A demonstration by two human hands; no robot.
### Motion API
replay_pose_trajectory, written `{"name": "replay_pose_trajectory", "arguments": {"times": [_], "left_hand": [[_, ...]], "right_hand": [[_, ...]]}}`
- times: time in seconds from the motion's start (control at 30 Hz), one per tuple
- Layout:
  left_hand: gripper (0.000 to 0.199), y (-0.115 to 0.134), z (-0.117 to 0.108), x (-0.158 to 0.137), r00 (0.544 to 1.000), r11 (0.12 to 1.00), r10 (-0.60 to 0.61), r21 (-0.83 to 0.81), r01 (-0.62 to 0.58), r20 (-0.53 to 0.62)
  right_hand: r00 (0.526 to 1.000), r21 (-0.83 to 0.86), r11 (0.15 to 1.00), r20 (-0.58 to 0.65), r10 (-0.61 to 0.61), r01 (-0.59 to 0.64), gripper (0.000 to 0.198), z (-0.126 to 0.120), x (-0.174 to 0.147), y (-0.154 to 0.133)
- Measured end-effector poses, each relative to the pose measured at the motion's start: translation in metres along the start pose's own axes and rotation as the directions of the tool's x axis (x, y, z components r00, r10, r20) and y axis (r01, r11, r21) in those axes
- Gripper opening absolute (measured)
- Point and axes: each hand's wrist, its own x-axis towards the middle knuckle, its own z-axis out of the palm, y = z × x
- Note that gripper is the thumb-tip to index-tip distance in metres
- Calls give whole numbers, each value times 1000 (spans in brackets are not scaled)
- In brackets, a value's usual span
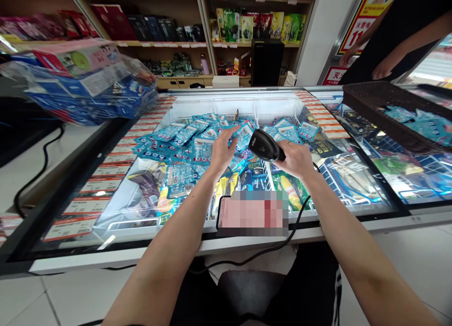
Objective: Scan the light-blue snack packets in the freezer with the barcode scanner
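Observation:
My left hand (223,150) is over the pile of small blue packets (178,135), thumb and index finger apart. Its fingertips are at the left edge of a blue packet with a barcode (244,135); whether they touch it I cannot tell. My right hand (296,159) is closed round the handle of a black barcode scanner (264,145), whose head points left towards that packet. The scanner's cable (300,213) hangs from the right hand and loops down past the front edge. The packets lie on the glass-topped freezer, many with barcodes upward.
A phone with a blurred screen (252,214) lies at the freezer's front edge. Plastic-wrapped boxes (84,83) stand at left. A brown basket (381,104) with blue packets is at right, near a person in dark clothes (402,38). Stocked shelves (162,44) line the back.

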Motion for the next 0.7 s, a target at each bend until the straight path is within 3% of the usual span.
{"name": "replay_pose_trajectory", "arguments": {"times": [0.7], "left_hand": [[36, -2, 2, 0, 998, 998, 52, 31, -51, -24]], "right_hand": [[1000, -5, 1000, 4, -1, 1, 34, 0, 0, 0]]}}
